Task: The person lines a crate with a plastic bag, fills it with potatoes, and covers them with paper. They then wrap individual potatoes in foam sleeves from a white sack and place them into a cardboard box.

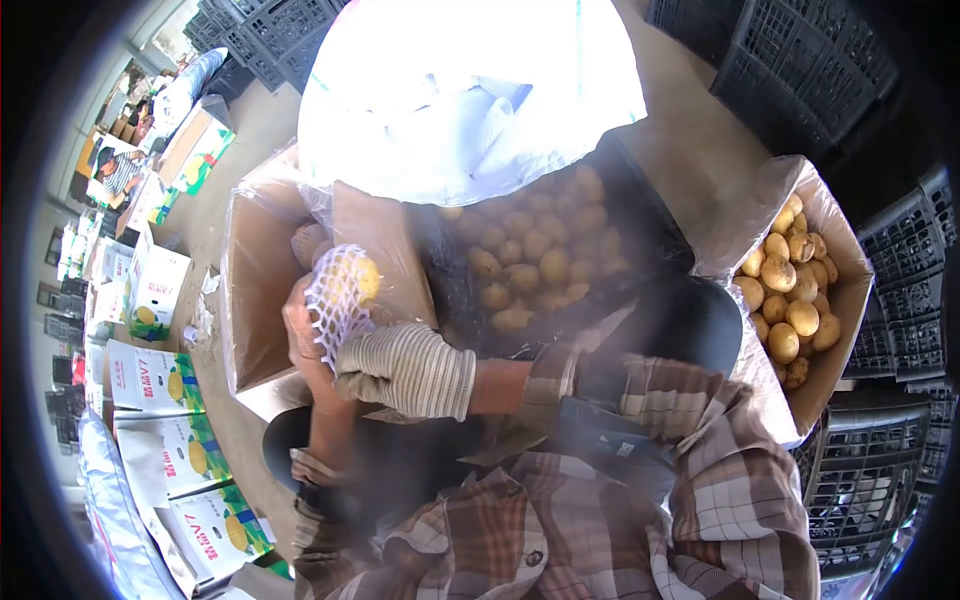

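Observation:
My bare left hand (303, 330) is closed around a yellow melon (370, 280) that sits partly inside a white foam net sleeve (338, 290). The melon's top right side shows outside the mesh. My right hand (408, 370), in a striped knit glove, is closed at the lower end of the sleeve, with its fingertips partly hidden. Both hands are over the near side of an open cardboard box (262, 345) with a plastic liner. Inside that box lies another net-wrapped melon (308, 243).
A black-lined crate (660, 235) of loose yellow melons (535, 245) stands ahead. A bright white sheet (470, 100) covers its far side. At right is a cardboard box (845, 270) of melons. Black crates (800, 70) and printed cartons (190, 450) surround me; a person (118, 172) is far left.

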Action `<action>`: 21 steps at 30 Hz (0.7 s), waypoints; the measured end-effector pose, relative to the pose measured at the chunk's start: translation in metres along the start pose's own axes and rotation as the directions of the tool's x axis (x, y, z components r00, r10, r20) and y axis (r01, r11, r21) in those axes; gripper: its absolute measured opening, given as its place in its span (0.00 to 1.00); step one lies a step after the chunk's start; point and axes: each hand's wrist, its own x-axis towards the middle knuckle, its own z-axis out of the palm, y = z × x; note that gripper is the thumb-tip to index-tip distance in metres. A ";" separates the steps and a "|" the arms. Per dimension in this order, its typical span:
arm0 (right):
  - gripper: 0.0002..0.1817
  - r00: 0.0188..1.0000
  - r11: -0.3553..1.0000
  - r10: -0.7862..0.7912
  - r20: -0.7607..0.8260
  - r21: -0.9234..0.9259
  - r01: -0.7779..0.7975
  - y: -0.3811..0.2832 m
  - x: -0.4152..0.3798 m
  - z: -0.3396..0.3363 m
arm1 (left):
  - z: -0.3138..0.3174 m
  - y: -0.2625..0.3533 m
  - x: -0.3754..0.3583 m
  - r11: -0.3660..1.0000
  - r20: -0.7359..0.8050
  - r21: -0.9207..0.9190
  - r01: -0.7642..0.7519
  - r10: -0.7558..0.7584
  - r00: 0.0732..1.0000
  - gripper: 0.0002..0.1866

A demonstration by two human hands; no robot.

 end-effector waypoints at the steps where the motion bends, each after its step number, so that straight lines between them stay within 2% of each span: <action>1: 0.11 0.969 0.996 0.077 0.236 0.021 -0.085 -0.005 0.006 -0.019 | -0.012 -0.017 0.005 0.852 0.007 0.521 -0.053 0.058 0.998 0.26; 2: 0.12 0.876 0.985 0.143 0.460 0.023 -0.173 -0.001 0.013 -0.044 | -0.020 -0.025 0.012 0.718 -0.044 0.693 0.058 -0.038 0.998 0.24; 3: 0.14 0.788 0.976 0.184 0.588 -0.202 -0.077 0.015 0.016 -0.063 | -0.032 -0.035 0.024 0.683 -0.074 0.729 0.049 0.008 0.997 0.24; 4: 0.16 0.706 0.945 0.299 0.642 -0.304 -0.125 0.039 0.014 -0.087 | -0.041 -0.036 0.040 0.631 -0.167 0.744 0.220 -0.143 0.975 0.23; 5: 0.17 0.666 0.909 0.418 0.618 -0.289 -0.302 0.044 0.013 -0.125 | -0.060 -0.050 0.056 0.409 -0.163 0.865 0.290 -0.317 0.934 0.26; 6: 0.19 0.390 0.756 0.634 0.668 -0.642 -0.128 0.050 0.025 -0.158 | -0.076 -0.067 0.064 0.396 0.004 0.917 0.051 -0.138 0.990 0.25; 7: 0.21 0.419 0.582 0.813 0.404 -0.576 -0.574 0.072 0.021 -0.177 | -0.074 -0.071 0.069 0.467 0.084 0.884 -0.029 -0.099 0.992 0.24; 8: 0.25 0.502 0.526 0.810 0.302 -0.752 -0.397 0.088 0.007 -0.211 | -0.071 -0.073 0.077 0.533 0.162 0.839 -0.109 -0.054 0.985 0.23; 9: 0.26 0.462 0.400 0.857 0.228 -0.859 -0.320 0.110 0.001 -0.228 | -0.044 -0.057 0.079 0.702 0.176 0.710 0.044 -0.238 0.955 0.21; 10: 0.28 0.430 0.263 0.891 0.146 -0.937 -0.228 0.136 -0.005 -0.237 | -0.002 -0.034 0.078 0.802 0.222 0.552 0.229 -0.407 0.886 0.20; 11: 0.28 0.423 0.269 0.893 0.153 -0.935 -0.230 0.160 -0.017 -0.241 | 0.028 -0.024 0.077 0.797 0.405 0.483 0.361 -0.569 0.716 0.20; 12: 0.28 0.400 0.231 0.912 0.093 -0.922 -0.310 0.185 -0.030 -0.240 | 0.058 -0.030 0.066 0.921 0.654 0.208 0.329 -0.381 0.654 0.19; 13: 0.28 0.372 0.189 0.928 0.034 -0.901 -0.390 0.212 -0.044 -0.237 | 0.092 -0.030 0.057 0.956 0.742 0.247 0.157 -0.291 0.604 0.19; 14: 0.28 0.365 0.191 0.930 0.038 -0.898 -0.395 0.243 -0.063 -0.229 | 0.121 -0.030 0.048 0.966 0.818 0.228 -0.126 -0.120 0.563 0.21; 16: 0.22 0.654 0.217 0.742 0.151 -0.976 -0.021 0.292 -0.092 -0.215 | 0.176 -0.045 0.028 0.900 0.895 0.395 -0.185 -0.332 0.298 0.23; 17: 0.19 0.697 0.158 0.701 0.150 -0.986 0.053 0.293 -0.093 -0.209 | 0.203 -0.061 0.016 0.878 0.906 0.405 -0.253 -0.348 0.243 0.24; 18: 0.19 0.689 0.163 0.708 0.153 -0.985 0.051 0.295 -0.097 -0.201 | 0.224 -0.079 0.001 0.855 0.912 0.408 -0.320 -0.365 0.187 0.25; 19: 0.18 0.643 0.137 0.752 0.145 -0.989 0.063 0.299 -0.101 -0.193 | 0.239 -0.092 -0.012 0.859 0.914 0.403 -0.316 -0.363 0.180 0.25; 20: 0.17 0.595 0.111 0.793 0.134 -0.991 0.075 0.297 -0.100 -0.186 | 0.251 -0.104 -0.024 0.776 0.909 0.376 -0.507 -0.202 0.365 0.26; 21: 0.17 0.581 0.120 0.797 0.165 -0.986 0.115 0.293 -0.098 -0.186 | 0.258 -0.107 -0.026 0.642 0.869 0.378 -0.667 0.003 0.495 0.27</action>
